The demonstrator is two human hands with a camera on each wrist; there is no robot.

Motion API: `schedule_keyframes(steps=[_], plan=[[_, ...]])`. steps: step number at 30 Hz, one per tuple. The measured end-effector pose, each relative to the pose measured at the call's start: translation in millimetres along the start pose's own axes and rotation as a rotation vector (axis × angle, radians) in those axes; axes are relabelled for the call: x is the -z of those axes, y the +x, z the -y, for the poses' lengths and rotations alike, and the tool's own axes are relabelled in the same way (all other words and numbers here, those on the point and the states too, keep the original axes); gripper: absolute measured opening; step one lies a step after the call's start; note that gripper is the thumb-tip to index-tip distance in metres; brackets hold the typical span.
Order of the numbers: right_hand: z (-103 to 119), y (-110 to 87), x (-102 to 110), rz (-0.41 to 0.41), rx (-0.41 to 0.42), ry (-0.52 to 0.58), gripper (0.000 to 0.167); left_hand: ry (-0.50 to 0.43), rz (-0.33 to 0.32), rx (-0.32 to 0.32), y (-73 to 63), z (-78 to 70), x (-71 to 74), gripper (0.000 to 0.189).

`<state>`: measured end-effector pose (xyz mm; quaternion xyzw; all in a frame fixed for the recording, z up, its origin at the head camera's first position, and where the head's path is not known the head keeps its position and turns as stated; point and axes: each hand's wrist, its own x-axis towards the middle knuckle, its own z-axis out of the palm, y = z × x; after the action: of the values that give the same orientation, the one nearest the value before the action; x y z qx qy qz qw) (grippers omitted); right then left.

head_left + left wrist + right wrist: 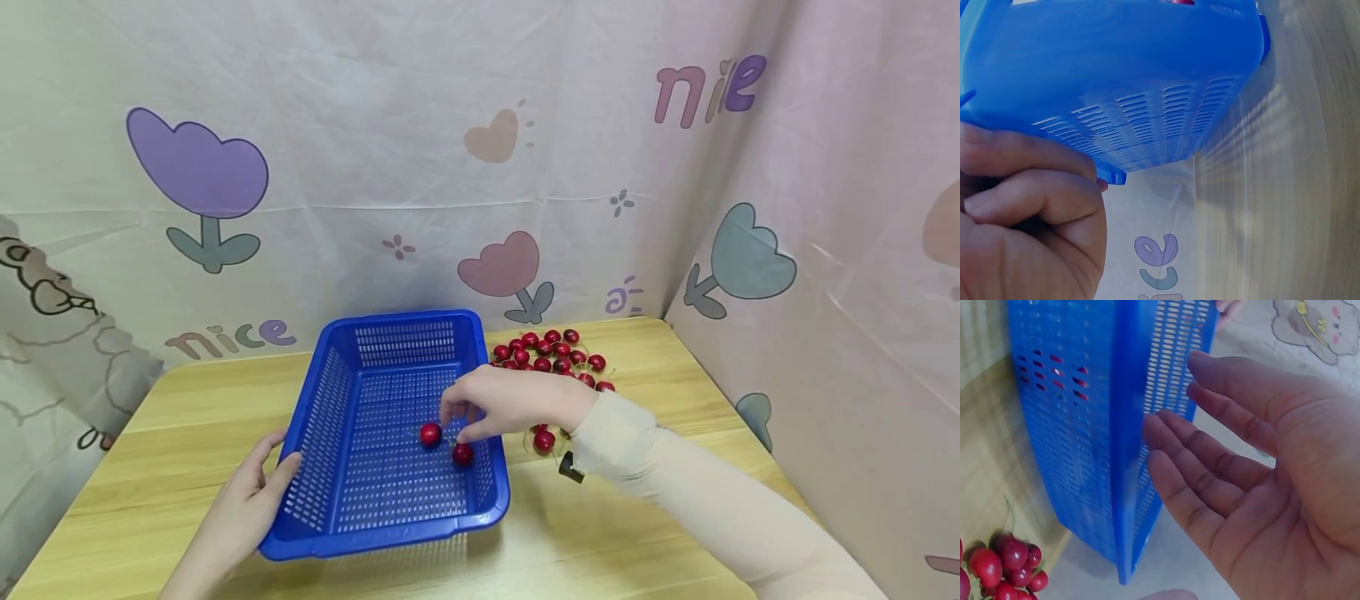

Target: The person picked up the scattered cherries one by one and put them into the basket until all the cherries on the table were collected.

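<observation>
A blue plastic basket (397,532) with slotted walls is on the wooden table. My left hand (243,500) grips its left rim, thumb on the inner side; the left wrist view shows the curled fingers (1035,194) against the outside. Inside the basket lie two red cherries, one toward the middle (431,435) and one by the right wall (462,454). Over the basket's right side is my right hand (498,404), reaching across the rim just above these cherries. In the right wrist view its fingers (1197,481) are loosely bent, with nothing held between them.
A pile of red cherries (542,364) with thin stems lies right of the basket, partly hidden behind my right forearm. A single cherry (543,442) is nearer, below the forearm. A patterned curtain (337,208) hangs behind the table and along its right side.
</observation>
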<state>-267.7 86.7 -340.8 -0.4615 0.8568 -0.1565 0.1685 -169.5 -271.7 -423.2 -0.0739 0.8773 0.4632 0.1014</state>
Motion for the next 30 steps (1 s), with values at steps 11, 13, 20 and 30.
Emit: schedule_keyframes(steps=[11, 13, 20, 30], plan=[[-13, -31.8, 17, -0.090, -0.086, 0.087, 0.023, -0.024, 0.006, 0.007, -0.4, -1.7, -1.5, 0.073], [-18, -38.5, 19, -0.113, -0.097, 0.093, 0.024, -0.026, 0.007, 0.008, -0.4, -1.7, -1.5, 0.074], [-38, -62.9, 22, -0.185, -0.122, 0.111, 0.022, -0.023, 0.006, 0.017, -0.5, -1.2, -1.3, 0.075], [-81, -97.6, 14, -0.256, -0.248, 0.127, 0.023, -0.039, 0.000, 0.011, -1.8, -1.2, -1.0, 0.074]])
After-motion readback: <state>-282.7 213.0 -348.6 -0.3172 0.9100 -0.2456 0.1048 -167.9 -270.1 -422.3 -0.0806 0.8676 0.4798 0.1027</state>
